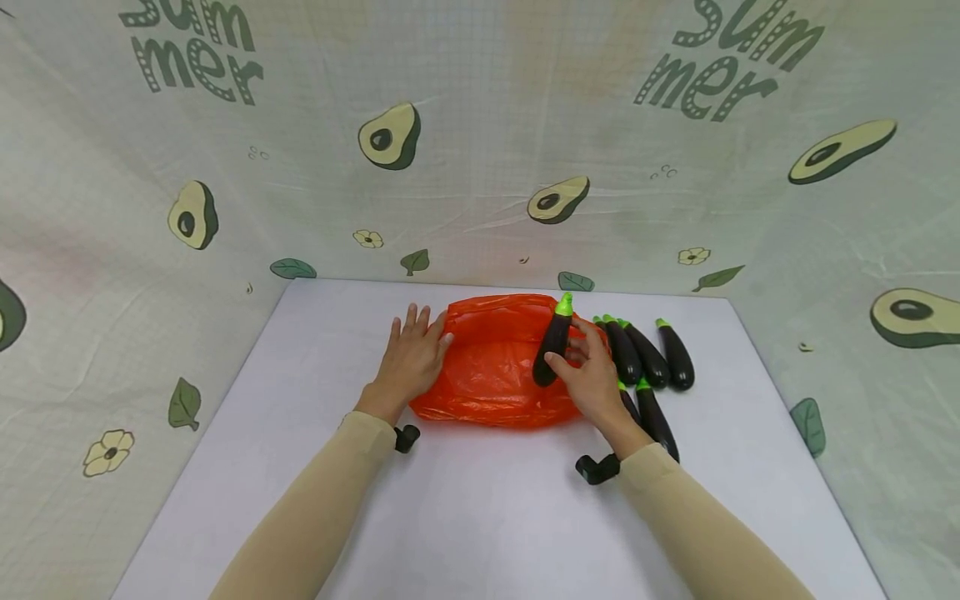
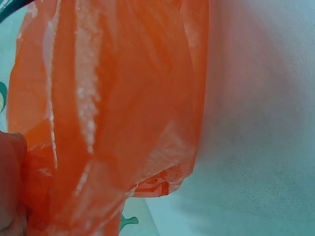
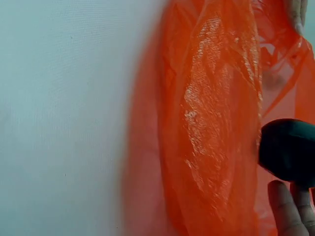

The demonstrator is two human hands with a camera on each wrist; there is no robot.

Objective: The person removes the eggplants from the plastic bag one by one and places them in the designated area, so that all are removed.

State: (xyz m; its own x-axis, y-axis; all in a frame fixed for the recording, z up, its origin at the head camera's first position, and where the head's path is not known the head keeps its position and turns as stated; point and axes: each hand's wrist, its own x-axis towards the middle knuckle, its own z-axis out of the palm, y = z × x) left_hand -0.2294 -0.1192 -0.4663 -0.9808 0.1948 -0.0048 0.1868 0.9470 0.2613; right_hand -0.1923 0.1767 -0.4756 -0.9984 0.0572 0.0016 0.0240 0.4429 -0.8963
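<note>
A red plastic bag point(image 1: 487, 379) lies spread on the white table, its mouth held wide. My left hand point(image 1: 414, 354) rests along the bag's left edge with straight fingers; in the left wrist view its thumb point(image 2: 12, 147) touches the film. Over the bag's right part, my right hand point(image 1: 588, 375) holds a dark eggplant point(image 1: 553, 348) with a bright green stem, thumb on one side and fingers behind. The stem points up and away. Seen from the right wrist, the rounded end of this eggplant point(image 3: 290, 150) hangs past the bag's rim, fingers below it.
Several more eggplants point(image 1: 651, 354) lie to the right of the bag, some partly behind my right hand and wrist. A pale cloth point(image 1: 480, 225) printed with avocados and leaves stands behind the white table point(image 1: 480, 517). Each wrist carries a small black device point(image 1: 597, 469).
</note>
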